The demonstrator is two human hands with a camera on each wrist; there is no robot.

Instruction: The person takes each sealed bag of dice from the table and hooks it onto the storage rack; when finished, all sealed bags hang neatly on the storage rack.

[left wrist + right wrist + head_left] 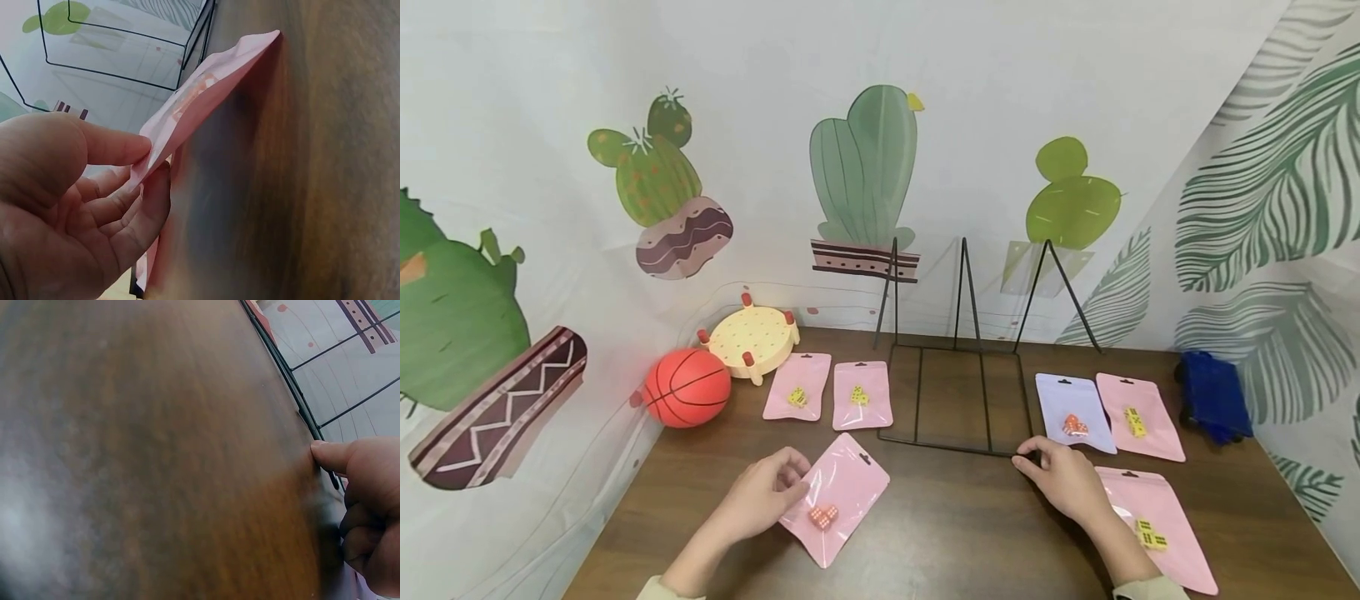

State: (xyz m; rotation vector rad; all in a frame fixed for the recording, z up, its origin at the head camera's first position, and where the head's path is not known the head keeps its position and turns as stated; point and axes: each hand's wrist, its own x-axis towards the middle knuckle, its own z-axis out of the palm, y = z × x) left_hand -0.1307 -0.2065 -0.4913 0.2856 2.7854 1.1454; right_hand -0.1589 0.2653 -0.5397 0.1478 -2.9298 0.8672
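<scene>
Head view: I see left hand (766,493) pinching pink bag (859,479), orange dice (823,517) inside; right hand (1063,479) pinching wire rack (986,400) at near right corner.

Left wrist view: alone shows bag tilted, edge raised above table (325,175).

Right wrist view: thumb against wire, other fingers curled.

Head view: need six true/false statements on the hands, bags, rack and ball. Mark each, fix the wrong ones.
1. The left hand holds a pink bag. True.
2. That pink bag contains yellow dice. False: it contains orange dice.
3. Both hands hold bags. False: the right hand holds the black wire rack at its front right corner.
4. The lilac bag lies right of the rack. True.
5. The lilac bag also contains orange dice. True.
6. A ball lies right of the rack. False: the red basketball lies left of it.
</scene>
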